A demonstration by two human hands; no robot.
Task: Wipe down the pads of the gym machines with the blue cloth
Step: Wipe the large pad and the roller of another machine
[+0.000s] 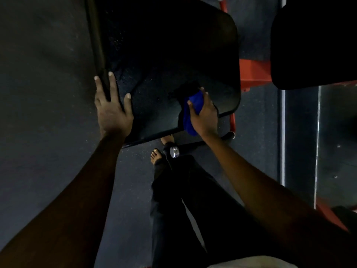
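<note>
- Looking down in the head view, the right hand (205, 115) has its grip closed tight round the blue cloth (193, 111), with fingers curled over the bunched-up cloth
- The blue cloth sits on the big black pad (164, 55), near the pad's close right corner, and its bottom end hangs over the near edge
- The left hand (113, 111) has its grip apart, fingers straight and spread, resting on the left edge of the pad
- The cloth looks soft, light and floppy, so I think it will fold and slide easily. Holding it in a bunch round the middle seems the best place
- The pad looks smooth and firm, with tiny shiny specks that may be wet drops, so it could be a bit slippery
- The cloth is long and thin in this bunch, and its long side runs from the fingertips back toward the person
- The pad's long side runs away from the person, up the picture
- A red frame (255, 72) shows beside the pad, and a bare foot (156, 157) stands on the dark floor (38, 93) below
</note>
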